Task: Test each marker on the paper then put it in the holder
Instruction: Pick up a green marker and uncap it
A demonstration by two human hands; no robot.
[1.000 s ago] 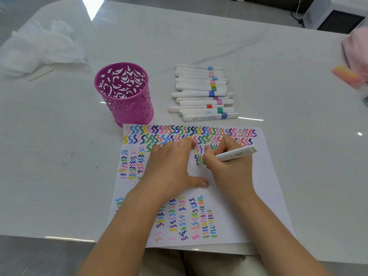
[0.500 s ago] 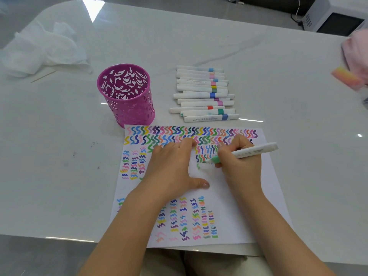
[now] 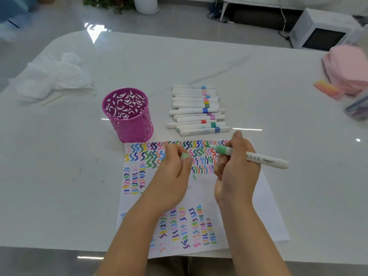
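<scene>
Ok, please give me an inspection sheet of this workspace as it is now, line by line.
Surface: white glossy table, some faint ink specks left of the paper.
Job's things: paper covered with coloured squiggles; pink holder, upright, no marker seen inside; row of capped markers lying behind the paper.
Clutter: crumpled tissue and a thin stick far left; pink cloth, a pink-orange block and a clear pouch far right.
Hands: left hand holds a green cap; right hand holds the uncapped green marker, tip lifted off the paper.
Cables: on the floor beyond the table.
Surroundings: microwave, plant pot.
</scene>
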